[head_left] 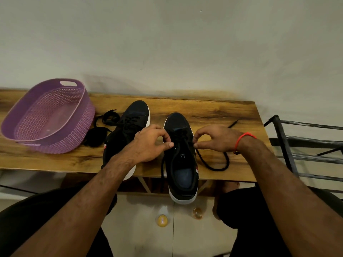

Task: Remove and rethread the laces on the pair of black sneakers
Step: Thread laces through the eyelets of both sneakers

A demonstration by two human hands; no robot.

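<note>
I see two sneakers side by side on the table [213, 108]: left sneaker [128, 127], right sneaker [181, 160]; basket [48, 115] at ten o'clock, rack [304, 145] at three.

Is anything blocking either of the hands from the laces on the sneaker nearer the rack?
Nothing visible does. The left hand and right hand are already at the right sneaker, one on each side of its eyelets. The right hand pinches the lace, which loops loose on the table.

Dim, soft indoor light; wide-angle bending at edges; slight blur throughout.
</note>
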